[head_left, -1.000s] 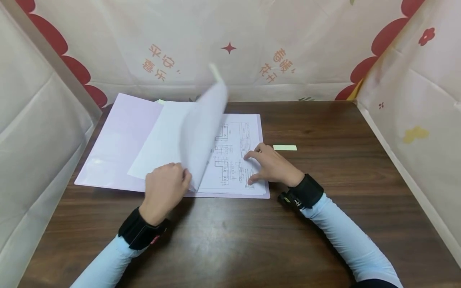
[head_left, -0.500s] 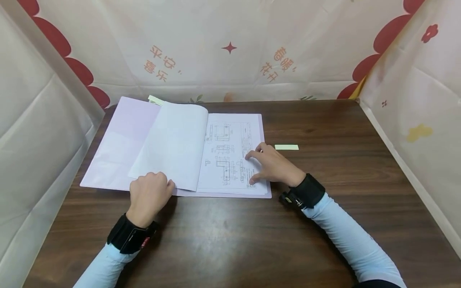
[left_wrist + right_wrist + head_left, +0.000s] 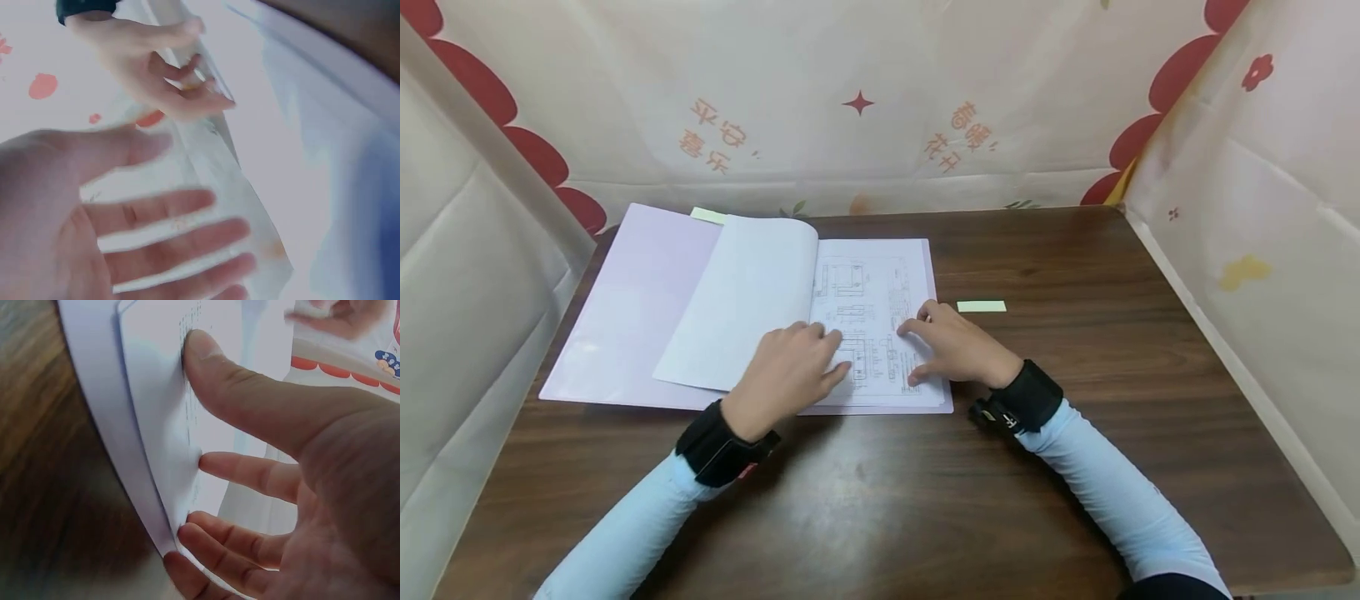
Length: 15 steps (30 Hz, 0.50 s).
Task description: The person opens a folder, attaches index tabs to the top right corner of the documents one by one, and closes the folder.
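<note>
Head view showed me the drawing sheet (image 3: 874,335) at centre, right grip (image 3: 957,343) spread on its three-o'clock edge, presumably steadying it, left grip (image 3: 790,367) spread over its eight-o'clock side, contact unclear.

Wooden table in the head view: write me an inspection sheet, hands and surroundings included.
Surface: wooden table, dark brown, glossy glare at the front.
Job's things: lavender folder open; blank page lies to the left, drawing page faces up on the right.
Clutter: green strip on the table beyond the right hand; second strip at the folder's top edge.
Hands: left hand spread over the drawing, contact unclear; right hand's fingertips rest on that page.
Cables: nothing seen.
Surroundings: pale sheets behind and both sides.
</note>
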Tool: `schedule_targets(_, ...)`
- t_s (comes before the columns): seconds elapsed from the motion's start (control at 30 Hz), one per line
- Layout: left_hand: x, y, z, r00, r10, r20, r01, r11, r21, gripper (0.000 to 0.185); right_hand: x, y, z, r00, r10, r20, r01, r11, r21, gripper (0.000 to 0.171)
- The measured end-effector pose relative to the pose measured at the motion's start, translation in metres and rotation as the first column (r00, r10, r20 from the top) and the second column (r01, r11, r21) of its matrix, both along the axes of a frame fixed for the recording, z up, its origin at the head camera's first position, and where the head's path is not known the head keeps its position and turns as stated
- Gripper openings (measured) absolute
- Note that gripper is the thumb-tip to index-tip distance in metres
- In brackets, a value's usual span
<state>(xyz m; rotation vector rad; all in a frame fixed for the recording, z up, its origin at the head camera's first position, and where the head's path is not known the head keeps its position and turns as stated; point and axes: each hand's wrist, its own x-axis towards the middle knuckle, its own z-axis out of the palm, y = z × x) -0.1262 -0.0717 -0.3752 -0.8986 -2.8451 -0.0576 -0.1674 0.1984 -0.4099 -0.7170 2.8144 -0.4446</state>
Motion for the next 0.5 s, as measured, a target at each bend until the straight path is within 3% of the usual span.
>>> schedule_targets(0.17,-0.013,0.021,-0.001,0.984,-0.06,0.167,0.074,0.994,-0.075,0.043,-0.008,0.005,0.005,1.0,0.015,-0.017,-0.015,1.0,-0.011,0.061)
schedule_targets(0.27,-0.015,0.026,-0.005,0.969,-0.06,0.24,0.081,0.994,-0.077,0.045,-0.019,0.021,0.008,0.994,-0.106,-0.031,0.103,0.99,-0.091,0.035)
schedule_targets(0.33,-0.015,0.027,-0.006,0.965,-0.059,0.254,0.08,0.994,-0.073,0.045,-0.027,0.036,0.011,0.969,-0.246,-0.032,0.239,0.959,-0.149,0.025)
schedule_targets(0.4,-0.015,0.027,-0.008,0.966,-0.056,0.252,0.076,0.995,-0.069,0.045,-0.033,0.051,0.013,0.924,-0.381,-0.021,0.374,0.914,-0.157,0.028)
schedule_targets(0.5,-0.016,0.026,-0.007,0.969,-0.056,0.241,0.074,0.995,-0.066,0.044,-0.039,0.068,0.012,0.876,-0.481,0.035,0.482,0.871,-0.091,0.039)
